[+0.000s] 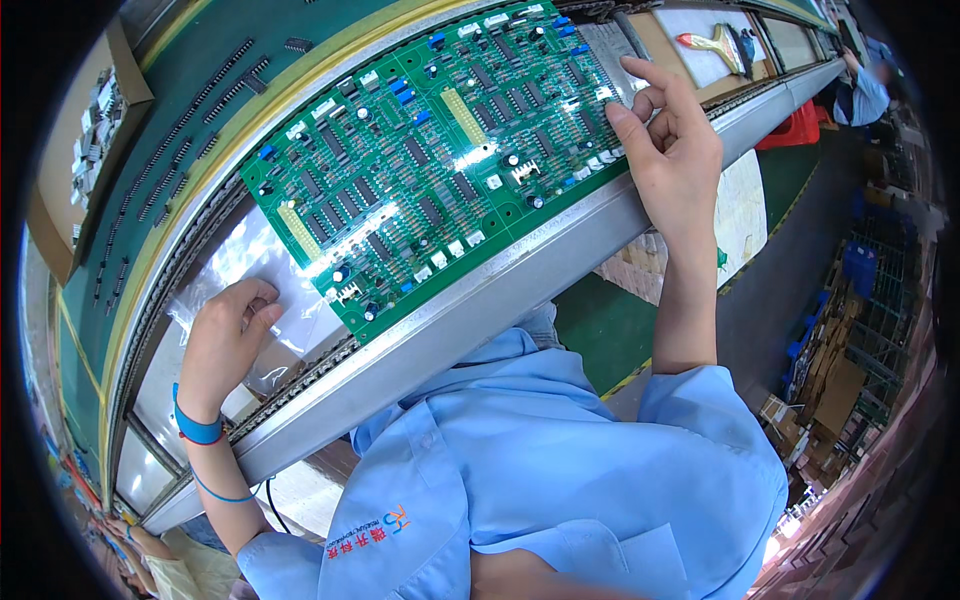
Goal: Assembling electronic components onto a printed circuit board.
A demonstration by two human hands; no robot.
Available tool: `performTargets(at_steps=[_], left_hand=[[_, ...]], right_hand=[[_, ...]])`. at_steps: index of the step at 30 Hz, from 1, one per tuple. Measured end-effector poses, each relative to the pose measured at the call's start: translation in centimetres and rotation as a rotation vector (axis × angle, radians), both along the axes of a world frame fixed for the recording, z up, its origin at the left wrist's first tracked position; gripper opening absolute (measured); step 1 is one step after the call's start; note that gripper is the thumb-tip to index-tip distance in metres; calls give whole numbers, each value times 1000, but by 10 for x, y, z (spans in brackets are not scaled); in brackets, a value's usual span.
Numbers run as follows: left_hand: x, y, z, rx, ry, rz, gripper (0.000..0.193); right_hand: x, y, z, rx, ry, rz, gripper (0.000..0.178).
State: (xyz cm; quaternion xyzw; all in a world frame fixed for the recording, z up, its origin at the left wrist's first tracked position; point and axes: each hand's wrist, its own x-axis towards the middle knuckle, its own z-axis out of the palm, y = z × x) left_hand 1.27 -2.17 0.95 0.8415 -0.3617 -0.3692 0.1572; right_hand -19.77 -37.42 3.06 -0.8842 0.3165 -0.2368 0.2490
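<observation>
A large green circuit board lies across the conveyor in front of me. It carries many black chips, pale yellow slot connectors, white sockets and blue parts. At its right edge is my right hand, with thumb and forefinger apart and the other fingers curled; nothing shows between them. The thumb tip is close to the board's edge, but I cannot tell if it touches. My left hand hovers left of the board over clear plastic sheeting, fingers loosely curled in, nothing visible in them. A blue wrist strap circles that wrist.
The silver conveyor rail runs between me and the board. Beyond, black chips lie in rows on a green bench, beside a cardboard box of white connectors. A red-tipped tool lies far right. A red bin and a co-worker are at right.
</observation>
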Motion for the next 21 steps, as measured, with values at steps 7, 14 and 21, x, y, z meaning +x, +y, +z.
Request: performTargets(at_steps=[7, 14, 21], left_hand=[[0, -1, 1, 13, -4, 7, 19], [-1, 0, 0, 10, -4, 15, 19], [1, 0, 2, 43, 31, 40, 19]], right_hand=[[2, 5, 0, -31, -14, -4, 39], [0, 2, -5, -14, -66, 16, 38], [-1, 0, -11, 140, -300, 63, 32]])
